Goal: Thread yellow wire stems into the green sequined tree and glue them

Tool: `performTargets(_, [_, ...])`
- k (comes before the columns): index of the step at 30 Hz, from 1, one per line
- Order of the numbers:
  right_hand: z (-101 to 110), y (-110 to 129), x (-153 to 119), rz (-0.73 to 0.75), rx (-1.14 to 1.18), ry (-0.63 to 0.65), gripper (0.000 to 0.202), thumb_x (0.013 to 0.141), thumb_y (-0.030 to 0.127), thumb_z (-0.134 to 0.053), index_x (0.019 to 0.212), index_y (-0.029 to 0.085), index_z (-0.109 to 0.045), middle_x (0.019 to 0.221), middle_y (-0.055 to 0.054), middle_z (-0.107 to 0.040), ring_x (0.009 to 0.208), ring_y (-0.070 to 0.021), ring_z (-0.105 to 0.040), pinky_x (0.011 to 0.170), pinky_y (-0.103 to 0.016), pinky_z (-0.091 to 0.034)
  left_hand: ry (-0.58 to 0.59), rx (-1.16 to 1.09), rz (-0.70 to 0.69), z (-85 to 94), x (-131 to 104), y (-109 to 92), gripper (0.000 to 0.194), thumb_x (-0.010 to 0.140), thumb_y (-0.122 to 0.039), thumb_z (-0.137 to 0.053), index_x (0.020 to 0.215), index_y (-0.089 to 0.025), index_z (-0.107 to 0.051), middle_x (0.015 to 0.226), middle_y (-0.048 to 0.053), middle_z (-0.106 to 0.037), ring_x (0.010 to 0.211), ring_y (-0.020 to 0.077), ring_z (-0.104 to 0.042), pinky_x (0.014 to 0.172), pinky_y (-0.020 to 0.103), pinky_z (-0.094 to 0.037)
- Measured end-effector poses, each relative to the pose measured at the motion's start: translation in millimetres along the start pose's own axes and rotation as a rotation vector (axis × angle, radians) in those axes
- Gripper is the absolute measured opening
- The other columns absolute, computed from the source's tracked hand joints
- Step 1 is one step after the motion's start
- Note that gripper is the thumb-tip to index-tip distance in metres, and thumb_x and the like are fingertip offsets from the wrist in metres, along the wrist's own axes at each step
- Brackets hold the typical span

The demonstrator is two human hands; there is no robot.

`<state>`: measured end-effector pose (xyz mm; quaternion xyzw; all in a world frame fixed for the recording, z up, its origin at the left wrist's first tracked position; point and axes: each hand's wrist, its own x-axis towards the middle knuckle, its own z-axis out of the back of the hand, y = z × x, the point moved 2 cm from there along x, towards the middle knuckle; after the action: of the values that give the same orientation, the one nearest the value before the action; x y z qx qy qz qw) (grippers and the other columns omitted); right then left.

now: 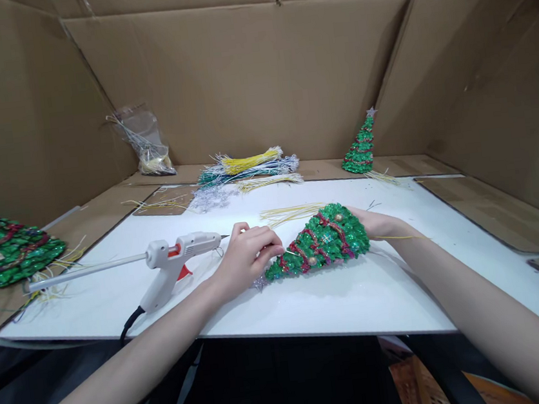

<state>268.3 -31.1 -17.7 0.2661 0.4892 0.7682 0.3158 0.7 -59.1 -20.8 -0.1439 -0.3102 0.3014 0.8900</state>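
Note:
A small green decorative Christmas tree point(325, 238) with red glittery garland and small gold balls lies tilted on its side above the white board. My right hand point(372, 221) is closed around its wide base, and the fingers behind it are hidden. At the narrow end, my left hand point(251, 256) pinches a thin white wire point(291, 252) whose end touches the garland. A silvery star point(259, 283) shows at the tree's tip, below my left fingers. One yellow wire point(400, 237) crosses my right wrist.
A white glue gun point(173, 258) with a long glue stick lies left of my left hand, its cord point(130, 323) over the front edge. Wire bundles point(250, 162) and silvery stars point(213, 197) lie at the back. Other trees stand back right point(360, 146) and at left point(7, 248). Cardboard walls point(244, 68) surround the table.

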Motion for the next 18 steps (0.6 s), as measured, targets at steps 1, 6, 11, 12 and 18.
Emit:
performTargets(1, [0.0,0.0,0.0,0.000,0.000,0.003,0.056,0.068,0.058,-0.076,0.108,0.019,-0.071,0.106,-0.009,-0.073,0.100,-0.0259,-0.066,0.093,-0.040,-0.053,0.010,-0.003,-0.005,-0.9,0.0,0.0,0.021,0.098,-0.030,-0.047,0.083,-0.019,-0.059,0.085,-0.002,-0.068,0.073,0.0129,-0.055,0.084,0.033,-0.024])
performTargets(6, [1.3,-0.3,-0.4,0.000,-0.013,0.016,0.053,0.070,0.055,-0.076,0.107,0.017,-0.070,0.108,-0.010,-0.072,0.099,-0.0258,-0.067,0.092,-0.040,-0.054,0.042,-0.033,0.024,-3.9,1.1,-1.6,0.016,0.097,-0.033,-0.050,0.091,-0.020,-0.059,0.091,-0.002,-0.068,0.075,0.0131,-0.055,0.085,0.032,-0.025])
performTargets(11, [1.5,0.3,-0.5,-0.011,-0.025,0.011,0.055,0.071,0.056,-0.075,0.109,0.018,-0.069,0.114,-0.011,-0.071,0.103,-0.0269,-0.065,0.094,-0.041,-0.052,0.059,-0.039,0.056,-5.6,1.6,-2.5,0.015,0.097,-0.034,-0.051,0.098,-0.022,-0.060,0.094,0.000,-0.069,0.082,0.0157,-0.058,0.085,0.032,-0.025])
performTargets(12, [1.2,0.8,-0.5,-0.010,-0.024,0.010,0.055,0.070,0.056,-0.075,0.110,0.018,-0.069,0.114,-0.011,-0.071,0.104,-0.0269,-0.065,0.094,-0.041,-0.052,0.065,-0.039,0.058,-5.9,1.5,-2.5,0.016,0.097,-0.033,-0.050,0.101,-0.022,-0.060,0.097,0.001,-0.070,0.084,0.0165,-0.058,0.085,0.033,-0.025])
performTargets(18, [-0.4,2.4,-0.4,-0.014,0.003,0.028,0.053,0.070,0.057,-0.075,0.108,0.019,-0.070,0.112,-0.010,-0.072,0.104,-0.0270,-0.066,0.094,-0.042,-0.052,0.046,-0.055,0.035,-9.4,0.6,-0.6,0.022,0.099,-0.029,-0.046,0.117,-0.026,-0.059,0.102,0.002,-0.072,0.091,0.0190,-0.059,0.084,0.034,-0.023])
